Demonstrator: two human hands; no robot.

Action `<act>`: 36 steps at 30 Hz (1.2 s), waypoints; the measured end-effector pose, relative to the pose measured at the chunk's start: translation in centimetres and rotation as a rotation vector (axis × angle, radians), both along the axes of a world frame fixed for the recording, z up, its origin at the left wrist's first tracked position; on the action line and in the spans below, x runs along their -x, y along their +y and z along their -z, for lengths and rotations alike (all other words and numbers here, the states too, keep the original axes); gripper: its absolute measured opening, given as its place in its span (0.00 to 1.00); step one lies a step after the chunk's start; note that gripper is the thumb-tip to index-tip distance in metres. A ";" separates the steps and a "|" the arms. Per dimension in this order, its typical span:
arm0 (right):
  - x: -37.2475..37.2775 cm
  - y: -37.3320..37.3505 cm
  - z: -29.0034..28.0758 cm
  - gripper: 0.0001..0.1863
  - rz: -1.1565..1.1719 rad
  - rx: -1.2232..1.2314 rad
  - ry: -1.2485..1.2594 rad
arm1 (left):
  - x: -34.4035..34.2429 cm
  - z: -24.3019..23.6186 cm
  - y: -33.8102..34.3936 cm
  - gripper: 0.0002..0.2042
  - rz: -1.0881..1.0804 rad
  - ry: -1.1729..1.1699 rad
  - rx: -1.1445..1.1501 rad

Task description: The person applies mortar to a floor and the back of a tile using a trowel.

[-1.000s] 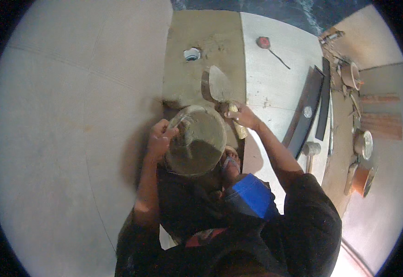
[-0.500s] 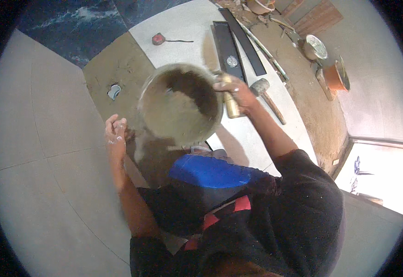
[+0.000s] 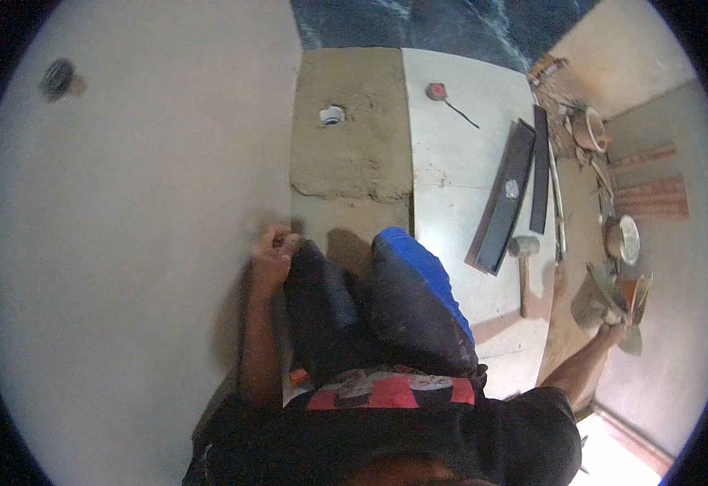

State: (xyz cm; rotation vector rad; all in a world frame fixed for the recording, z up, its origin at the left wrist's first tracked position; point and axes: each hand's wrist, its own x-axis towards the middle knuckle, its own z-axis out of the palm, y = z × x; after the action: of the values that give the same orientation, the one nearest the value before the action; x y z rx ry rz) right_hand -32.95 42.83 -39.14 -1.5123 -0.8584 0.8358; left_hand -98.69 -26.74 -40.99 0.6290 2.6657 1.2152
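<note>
At the far right, my right hand [image 3: 616, 330] is closed at the rim of a grey bucket [image 3: 587, 304], partly smeared by motion. A grey-green flat shape, perhaps a trowel blade [image 3: 633, 340], shows beside that hand. My left hand [image 3: 270, 257] is beside the pale wall at my left knee, its fingers curled together; what they hold, if anything, is not clear. Ahead of my knees lies a bed of grey-brown mortar [image 3: 354, 158] with a white pipe opening [image 3: 332, 115] in it.
On the white tiles [image 3: 451, 219] to the right lie a red tape measure [image 3: 436, 91], a dark drain channel [image 3: 504, 198], a narrow black strip [image 3: 539, 170] and a mallet [image 3: 524, 271]. Beyond them stand a white bucket [image 3: 623, 239] and an orange bucket [image 3: 633, 293]. Dark blue tiles [image 3: 419, 28] lie ahead.
My right hand has carried the grey bucket from in front of me out to the far right. My left hand stays curled by the wall. The view has turned.
</note>
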 end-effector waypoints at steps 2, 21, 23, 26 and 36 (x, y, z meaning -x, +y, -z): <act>-2.4 0.5 0.1 0.11 -0.010 0.008 -0.056 | 0.3 -0.3 0.5 0.12 -0.063 -0.112 0.022; 48.5 -25.5 -0.5 0.09 -1.505 0.299 -0.530 | -16.2 0.6 -8.9 0.10 -0.663 -0.202 -0.075; 46.1 -25.7 -1.0 0.12 -1.431 0.309 -0.493 | -13.1 -1.4 -8.8 0.10 -0.519 -0.251 -0.148; 48.6 -26.7 0.7 0.16 -1.540 0.310 -0.620 | -12.1 -8.7 -11.0 0.09 -0.524 -0.196 -0.162; 47.5 -28.8 -2.1 0.16 -1.526 0.359 -0.755 | -8.5 -17.2 -11.9 0.08 -0.353 -0.125 -0.233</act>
State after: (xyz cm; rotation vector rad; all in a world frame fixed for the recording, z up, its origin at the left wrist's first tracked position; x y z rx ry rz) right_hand -80.46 14.04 -37.06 -1.2643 -2.6776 1.5234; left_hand -90.18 -38.64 -23.75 0.0991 2.6232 1.6119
